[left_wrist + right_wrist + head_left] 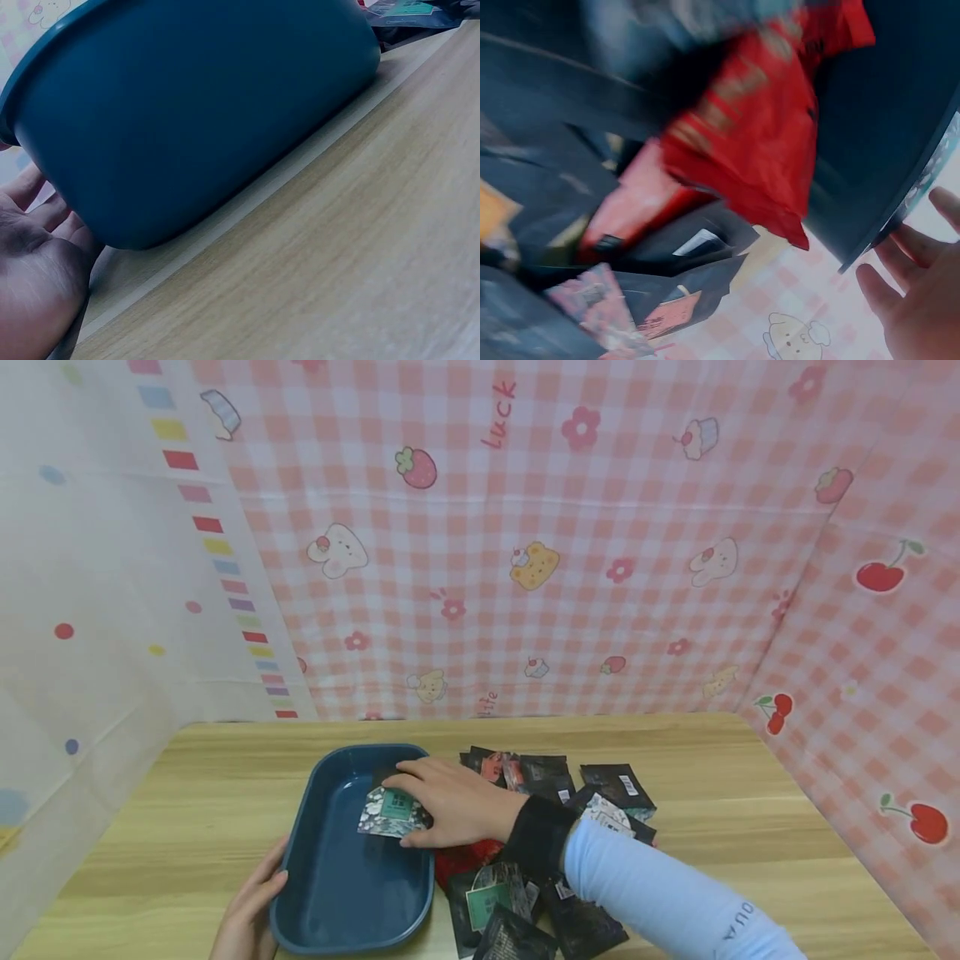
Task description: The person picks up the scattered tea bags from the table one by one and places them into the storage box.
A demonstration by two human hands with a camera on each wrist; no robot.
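A flat dark sachet (396, 804) with a green label and a floral print is held by my right hand (453, 802) over the blue plastic tub (341, 893). Its fingers and thumb span the sachet, the thumb near the lower edge. In the right wrist view, fingertips (904, 262) lie along the sachet's edge. My left hand (251, 906) touches the tub's outer left wall; in the left wrist view, its palm shows and its fingers reach round the tub's corner. Beside the tub's right wall lies a red sachet (757, 135), partly under the right forearm in the head view.
Several mostly black sachets lie heaped right of the tub, including a green-labelled one (487, 902) in front and a black one (618, 787) with a barcode behind. A wooden table (750, 827) carries everything. Patterned cloth (480, 635) hangs behind and at both sides.
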